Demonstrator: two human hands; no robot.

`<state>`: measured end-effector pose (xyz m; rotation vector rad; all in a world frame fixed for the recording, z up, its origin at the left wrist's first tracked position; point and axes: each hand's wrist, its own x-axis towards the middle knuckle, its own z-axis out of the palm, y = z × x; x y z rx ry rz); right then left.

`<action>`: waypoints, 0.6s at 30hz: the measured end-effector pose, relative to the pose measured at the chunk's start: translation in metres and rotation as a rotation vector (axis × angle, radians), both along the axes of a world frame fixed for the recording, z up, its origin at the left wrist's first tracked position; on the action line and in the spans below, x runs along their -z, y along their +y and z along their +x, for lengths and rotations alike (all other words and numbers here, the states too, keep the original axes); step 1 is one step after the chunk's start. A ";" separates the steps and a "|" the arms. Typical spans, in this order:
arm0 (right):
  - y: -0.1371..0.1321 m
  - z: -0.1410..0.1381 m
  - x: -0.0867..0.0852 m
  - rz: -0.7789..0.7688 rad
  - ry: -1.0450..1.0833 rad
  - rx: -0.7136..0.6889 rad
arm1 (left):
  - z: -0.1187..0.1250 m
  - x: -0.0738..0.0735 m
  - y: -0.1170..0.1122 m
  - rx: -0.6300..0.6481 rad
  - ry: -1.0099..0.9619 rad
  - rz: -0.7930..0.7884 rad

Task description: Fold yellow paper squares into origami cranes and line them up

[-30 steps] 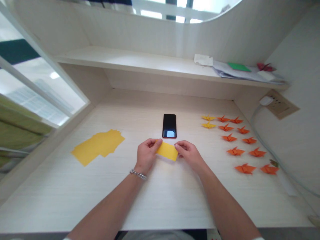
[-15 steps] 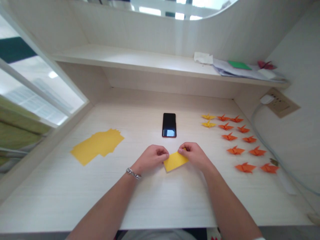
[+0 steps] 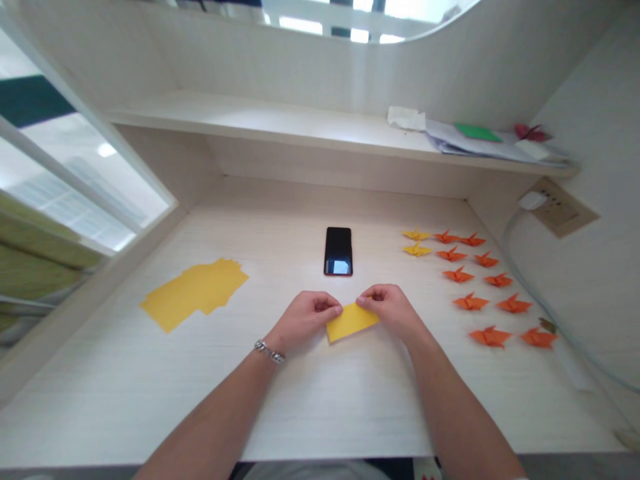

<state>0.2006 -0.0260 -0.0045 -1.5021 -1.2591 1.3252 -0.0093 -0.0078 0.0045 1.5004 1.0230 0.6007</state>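
Note:
A folded yellow paper lies on the pale wooden desk between my hands. My left hand, with a metal bracelet on the wrist, pinches the paper's left end with closed fingers. My right hand pinches its upper right edge, fingers curled together. Both hands rest low on the desk, just in front of a black phone that lies flat with its screen up.
A loose stack of yellow paper sheets lies at the left. Several orange folded cranes and two yellow cranes stand in rows at the right. A shelf above holds papers; a wall socket with a cable is at right.
A second ago the paper was held up nearer the phone; my hands have brought it down toward me onto the desk and turned it. Since half a second ago little has moved.

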 end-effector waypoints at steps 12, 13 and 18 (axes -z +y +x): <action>0.001 0.001 -0.005 -0.030 0.190 0.071 | -0.003 0.002 0.007 -0.235 -0.118 -0.115; 0.001 0.000 -0.004 -0.004 0.156 0.053 | -0.003 0.001 0.006 -0.222 -0.115 -0.118; -0.001 -0.003 -0.004 0.087 -0.040 -0.041 | 0.000 0.002 0.002 -0.134 -0.115 -0.131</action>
